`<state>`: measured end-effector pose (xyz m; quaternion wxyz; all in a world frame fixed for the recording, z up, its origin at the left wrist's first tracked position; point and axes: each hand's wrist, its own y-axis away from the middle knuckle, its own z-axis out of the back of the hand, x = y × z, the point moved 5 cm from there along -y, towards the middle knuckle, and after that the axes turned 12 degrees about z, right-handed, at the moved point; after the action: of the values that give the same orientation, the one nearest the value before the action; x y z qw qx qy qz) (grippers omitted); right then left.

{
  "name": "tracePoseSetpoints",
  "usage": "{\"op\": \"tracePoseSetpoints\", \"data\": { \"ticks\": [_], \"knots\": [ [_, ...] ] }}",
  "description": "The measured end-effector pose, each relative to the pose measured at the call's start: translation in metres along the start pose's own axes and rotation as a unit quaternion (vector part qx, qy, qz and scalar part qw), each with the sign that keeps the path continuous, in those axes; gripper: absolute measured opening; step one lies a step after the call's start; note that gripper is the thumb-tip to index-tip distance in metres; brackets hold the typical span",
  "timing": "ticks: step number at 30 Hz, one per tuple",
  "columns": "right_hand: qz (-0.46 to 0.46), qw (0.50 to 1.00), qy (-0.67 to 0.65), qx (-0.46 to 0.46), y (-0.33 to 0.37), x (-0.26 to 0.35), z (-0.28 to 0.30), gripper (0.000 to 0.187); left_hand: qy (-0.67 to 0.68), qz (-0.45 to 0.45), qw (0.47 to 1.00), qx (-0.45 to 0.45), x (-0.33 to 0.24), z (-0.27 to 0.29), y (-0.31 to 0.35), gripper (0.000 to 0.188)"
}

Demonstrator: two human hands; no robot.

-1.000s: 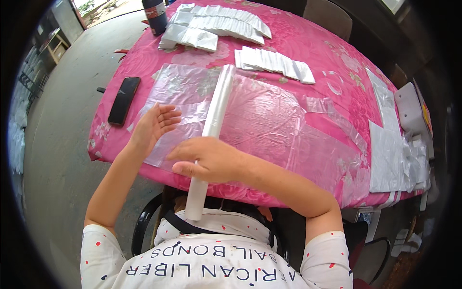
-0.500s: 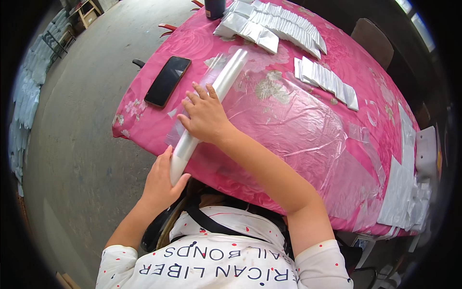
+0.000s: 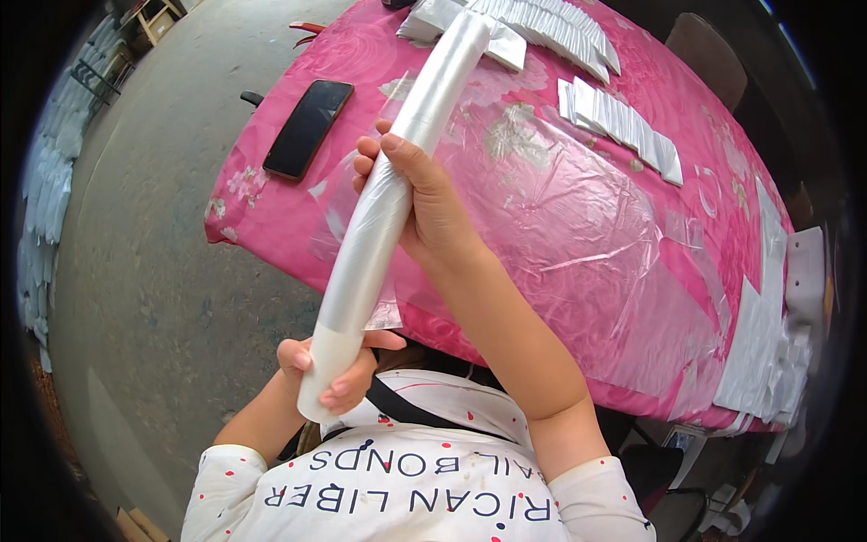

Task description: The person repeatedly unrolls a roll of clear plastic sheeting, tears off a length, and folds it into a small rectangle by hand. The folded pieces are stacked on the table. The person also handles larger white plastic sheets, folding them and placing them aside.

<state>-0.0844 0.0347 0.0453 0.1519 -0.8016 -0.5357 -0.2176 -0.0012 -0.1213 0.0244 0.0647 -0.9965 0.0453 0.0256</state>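
A long roll of clear plastic film (image 3: 388, 203) slants from the lower centre of the frame toward the upper middle, above the pink-clothed surface (image 3: 632, 99). The left hand (image 3: 334, 366) cups its white core end, fingers curled shut around it; the right hand (image 3: 424, 203) wraps the middle. The roll seems light, stiff and slick-skinned, best taken at core and midpoint. Glossy, translucent, faintly wrinkled.

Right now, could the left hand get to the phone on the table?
Probably not at once: the left hand grips the roll's lower end below the table edge. The phone itself lies uncovered.
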Motion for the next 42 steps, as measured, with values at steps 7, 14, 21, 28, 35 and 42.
{"op": "tracePoseSetpoints", "data": {
  "ticks": [7, 14, 21, 28, 35, 42],
  "knots": [
    [0.063, 0.985, 0.155, -0.039, 0.021, 0.038, 0.017, 0.046, -0.294, 0.109, 0.910, -0.272, -0.008, 0.005, -0.010, 0.068],
    [0.123, 0.959, 0.235, -0.103, 0.051, 0.036, 0.047, 0.038, -0.396, 0.053, 0.811, -0.428, -0.014, 0.021, -0.029, 0.097],
    [0.113, 0.961, 0.212, -0.140, 0.060, 0.039, 0.063, 0.036, -0.371, 0.057, 0.855, -0.358, -0.003, 0.029, -0.044, 0.106],
    [0.122, 0.939, 0.291, -0.133, 0.074, 0.031, 0.067, 0.041, -0.380, 0.076, 0.788, -0.479, -0.001, 0.055, -0.033, 0.077],
    [0.156, 0.911, 0.342, -0.167, 0.047, 0.087, 0.106, 0.060, -0.338, 0.165, 0.828, -0.415, 0.001, 0.047, -0.012, 0.078],
    [0.071, 0.899, 0.395, -0.177, 0.035, 0.162, 0.152, 0.028, -0.306, 0.215, 0.818, -0.438, 0.002, 0.053, 0.013, 0.070]
  ]
}}
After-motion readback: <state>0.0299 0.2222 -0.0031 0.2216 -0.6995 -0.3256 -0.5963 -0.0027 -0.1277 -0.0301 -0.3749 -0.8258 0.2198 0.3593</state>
